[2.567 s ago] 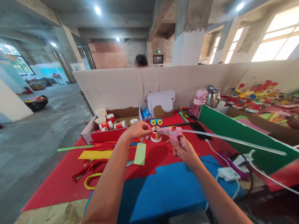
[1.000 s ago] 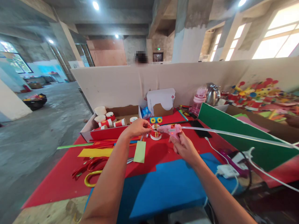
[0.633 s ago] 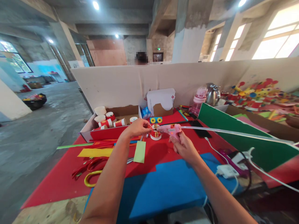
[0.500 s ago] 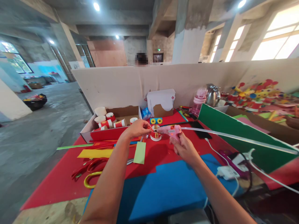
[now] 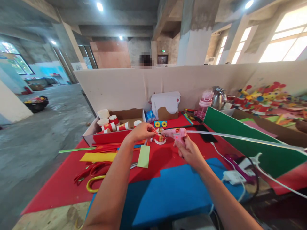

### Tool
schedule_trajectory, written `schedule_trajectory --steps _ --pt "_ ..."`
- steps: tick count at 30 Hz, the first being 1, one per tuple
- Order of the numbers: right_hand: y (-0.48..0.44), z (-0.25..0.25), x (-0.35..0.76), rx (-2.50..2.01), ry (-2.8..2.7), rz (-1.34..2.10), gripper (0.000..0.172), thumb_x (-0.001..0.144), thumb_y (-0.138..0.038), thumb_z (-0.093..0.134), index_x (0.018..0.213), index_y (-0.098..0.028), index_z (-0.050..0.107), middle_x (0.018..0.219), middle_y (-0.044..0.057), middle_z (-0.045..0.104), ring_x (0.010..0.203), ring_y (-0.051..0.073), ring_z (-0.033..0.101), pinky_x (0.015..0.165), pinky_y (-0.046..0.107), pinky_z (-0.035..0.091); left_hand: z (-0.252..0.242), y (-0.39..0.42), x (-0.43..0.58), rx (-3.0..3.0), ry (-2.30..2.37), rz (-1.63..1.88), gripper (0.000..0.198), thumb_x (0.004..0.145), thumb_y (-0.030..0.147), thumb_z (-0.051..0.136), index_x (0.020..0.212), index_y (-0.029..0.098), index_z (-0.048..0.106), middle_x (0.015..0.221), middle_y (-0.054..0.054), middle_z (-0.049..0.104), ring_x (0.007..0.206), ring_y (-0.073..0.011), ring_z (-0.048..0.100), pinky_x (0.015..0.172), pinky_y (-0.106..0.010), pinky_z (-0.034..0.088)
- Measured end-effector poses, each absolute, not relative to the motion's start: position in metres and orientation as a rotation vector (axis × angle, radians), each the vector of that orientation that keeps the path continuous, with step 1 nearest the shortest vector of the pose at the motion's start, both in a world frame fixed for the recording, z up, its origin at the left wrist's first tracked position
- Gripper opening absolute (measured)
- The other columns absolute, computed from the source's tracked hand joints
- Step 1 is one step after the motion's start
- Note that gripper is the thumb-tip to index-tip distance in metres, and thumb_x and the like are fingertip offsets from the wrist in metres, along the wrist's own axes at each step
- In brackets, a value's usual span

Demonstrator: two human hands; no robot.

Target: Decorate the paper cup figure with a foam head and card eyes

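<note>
My right hand is wrapped round the handle of a pink glue gun, which has a small red light and a long clear glue stick running out of its back. The gun's nozzle points left, close to the fingertips of my left hand. Those fingers are pinched together; what they hold is too small to name. A small red and white paper cup stands upside down on the red sheet, just below the nozzle and beside my left fingertips.
An open box of paper cups stands left. Scissors, a yellow strip and a green card lie nearer. A green-sided box, white plugs and cables are right. A person's head shows behind the partition.
Both hands have hardly moved. The glue gun and the back end of its stick have shifted very slightly.
</note>
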State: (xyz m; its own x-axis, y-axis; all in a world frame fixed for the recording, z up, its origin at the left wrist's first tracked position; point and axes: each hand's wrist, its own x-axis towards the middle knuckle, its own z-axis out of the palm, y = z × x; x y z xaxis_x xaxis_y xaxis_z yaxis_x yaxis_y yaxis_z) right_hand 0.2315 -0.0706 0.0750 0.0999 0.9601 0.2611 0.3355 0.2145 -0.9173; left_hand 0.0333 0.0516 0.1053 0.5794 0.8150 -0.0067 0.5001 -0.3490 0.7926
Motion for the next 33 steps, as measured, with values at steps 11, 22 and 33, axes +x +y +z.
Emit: schedule_trajectory --steps 11,22,33 --pt "-0.072 0.073 0.236 -1.261 -1.306 0.851 0.031 0.079 -0.050 0.054 0.085 -0.020 0.052 0.051 -0.005 0.051 0.037 0.008 0.040 0.037 0.021 0.029 0.110 0.048 0.033 1.895 1.046 0.568 0.009 0.069 0.021 0.063 0.074 0.013 0.063 0.057 0.001 0.061 0.049 -0.0106 0.059 0.049 -0.021 0.048" --pt "-0.062 0.047 0.262 -1.918 -1.407 0.618 0.027 0.083 -0.040 0.046 0.089 -0.016 0.056 0.073 0.008 0.067 0.067 0.021 0.065 0.057 0.027 0.044 0.115 0.045 0.027 1.741 0.999 0.620 0.010 0.072 0.021 0.064 0.075 0.012 0.063 0.059 0.000 0.061 0.051 -0.0076 0.058 0.050 -0.019 0.049" --pt "-0.061 0.035 0.266 -2.564 -1.705 0.363 0.044 0.093 -0.039 0.026 0.113 -0.011 0.053 0.112 0.020 0.062 0.101 0.033 0.061 0.080 0.042 0.045 0.118 0.042 0.031 1.731 1.038 0.651 0.005 0.074 0.016 0.061 0.077 0.012 0.062 0.057 0.002 0.060 0.046 -0.0071 0.057 0.049 -0.019 0.047"
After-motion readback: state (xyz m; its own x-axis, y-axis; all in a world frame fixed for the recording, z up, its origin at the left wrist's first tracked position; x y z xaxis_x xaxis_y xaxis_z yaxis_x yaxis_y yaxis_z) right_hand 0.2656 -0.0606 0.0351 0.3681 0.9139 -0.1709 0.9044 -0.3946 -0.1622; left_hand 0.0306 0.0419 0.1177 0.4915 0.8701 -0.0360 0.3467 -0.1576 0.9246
